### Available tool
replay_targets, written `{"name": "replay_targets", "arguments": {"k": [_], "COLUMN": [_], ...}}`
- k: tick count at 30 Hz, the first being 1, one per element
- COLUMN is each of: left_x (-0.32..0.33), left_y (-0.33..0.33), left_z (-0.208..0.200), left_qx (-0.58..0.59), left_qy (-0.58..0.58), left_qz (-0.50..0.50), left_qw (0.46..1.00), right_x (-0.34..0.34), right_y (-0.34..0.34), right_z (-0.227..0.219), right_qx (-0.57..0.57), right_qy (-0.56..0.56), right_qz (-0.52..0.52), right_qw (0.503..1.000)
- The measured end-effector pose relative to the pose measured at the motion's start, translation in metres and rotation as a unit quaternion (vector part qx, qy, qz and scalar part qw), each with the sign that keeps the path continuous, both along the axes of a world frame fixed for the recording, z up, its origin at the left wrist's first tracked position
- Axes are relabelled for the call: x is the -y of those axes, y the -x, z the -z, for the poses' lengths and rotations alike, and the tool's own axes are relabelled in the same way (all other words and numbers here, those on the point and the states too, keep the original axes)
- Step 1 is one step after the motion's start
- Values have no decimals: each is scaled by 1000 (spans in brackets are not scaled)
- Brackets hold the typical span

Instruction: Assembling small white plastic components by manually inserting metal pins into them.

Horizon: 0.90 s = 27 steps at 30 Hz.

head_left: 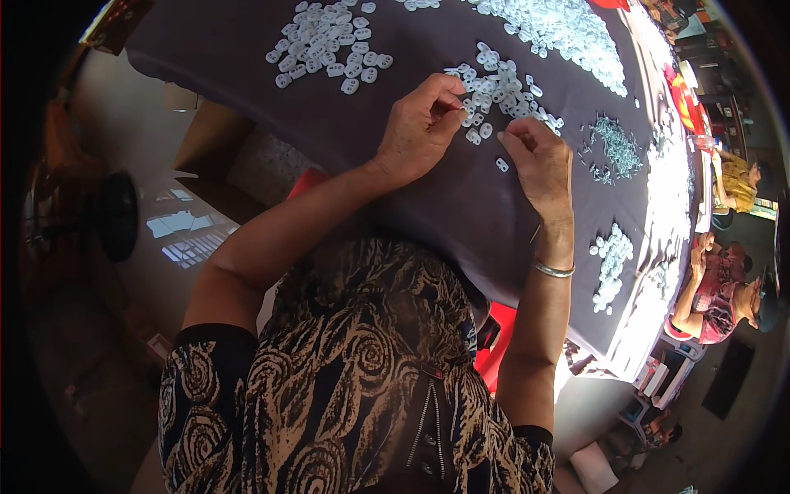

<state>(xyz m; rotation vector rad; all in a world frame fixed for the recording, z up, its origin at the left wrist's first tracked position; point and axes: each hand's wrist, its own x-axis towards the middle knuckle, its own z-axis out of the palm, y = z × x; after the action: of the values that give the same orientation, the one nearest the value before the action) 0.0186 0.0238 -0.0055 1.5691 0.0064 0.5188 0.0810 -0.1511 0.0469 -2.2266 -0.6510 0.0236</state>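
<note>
My left hand is over the dark tablecloth with thumb and fingers pinched together; whatever is between them is too small to make out. Just to its right, my right hand is also closed in a pinch, its fingertips pointing left, with any held thing hidden. Beyond and between the hands lies a loose group of small white oval plastic pieces with dark spots. One such piece sits alone beside my right fingertips. A metal bangle circles my right wrist.
Similar white pieces lie in a heap at the far left, with a larger pile at the far right. Right of my hands are a heap of small screws and more small white parts. Other people sit beyond the table's right side.
</note>
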Motion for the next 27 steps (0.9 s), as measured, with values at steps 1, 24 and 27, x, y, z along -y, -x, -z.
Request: {"name": "replay_targets", "arguments": {"k": [1,24,27], "left_x": [0,0,2], "left_y": [0,2,3], "left_z": [0,-2,-1], "left_qx": [-2,17,10], "left_qy": [3,11,33], "left_qz": [0,5,26], "left_qw": [1000,1000,999], "right_x": [-4,-23,-19], "right_y": [-2,13,10], "right_z": [1,2,9], "right_qx": [1,265,255], "right_qy": [0,194,128], "right_qz": [-1,-87,-72], "right_qw": [1000,941,956]}}
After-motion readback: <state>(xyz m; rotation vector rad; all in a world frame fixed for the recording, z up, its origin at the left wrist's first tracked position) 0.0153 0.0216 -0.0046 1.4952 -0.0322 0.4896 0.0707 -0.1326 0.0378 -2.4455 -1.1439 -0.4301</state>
